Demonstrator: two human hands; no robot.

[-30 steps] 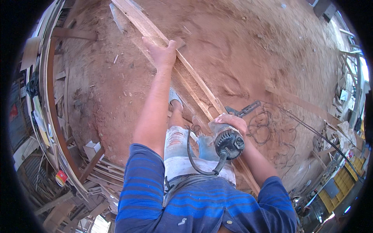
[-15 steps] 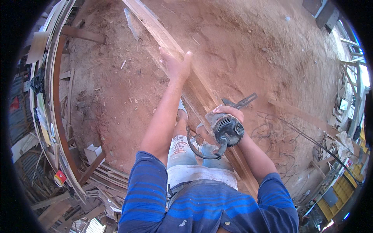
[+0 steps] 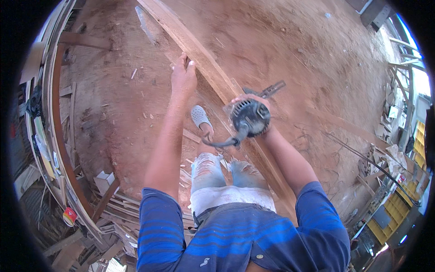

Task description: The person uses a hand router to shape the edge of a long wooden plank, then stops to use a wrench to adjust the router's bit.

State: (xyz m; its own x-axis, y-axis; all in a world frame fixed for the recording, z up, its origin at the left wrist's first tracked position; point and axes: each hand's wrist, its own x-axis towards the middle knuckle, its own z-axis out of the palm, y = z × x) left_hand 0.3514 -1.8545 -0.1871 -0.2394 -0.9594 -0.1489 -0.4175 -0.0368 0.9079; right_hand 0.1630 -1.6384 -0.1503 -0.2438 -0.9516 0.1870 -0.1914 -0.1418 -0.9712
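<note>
A long wooden plank [image 3: 199, 54] runs diagonally from the upper left toward the lower right, held up above the sawdust floor. My left hand [image 3: 183, 77] grips its near edge, fingers curled over the wood. My right hand [image 3: 253, 102] holds a dark power tool [image 3: 249, 117] with a round vented housing, set against the plank; a flat metal part sticks out past it and its black cord [image 3: 219, 143] loops back toward me. My foot in a grey perforated clog [image 3: 199, 116] stands below, between my arms.
Reddish sawdust floor [image 3: 281, 50] spreads all around. Wood offcuts and stacked strips [image 3: 113, 204] lie at the lower left beside a curved wooden frame [image 3: 59, 136]. A loose board [image 3: 88, 41] lies upper left. Rods and clutter [image 3: 385, 167] line the right side.
My left hand has slid along the plank, staying on its edge. My right hand has brought the power tool up along the plank, closer to the left hand.
</note>
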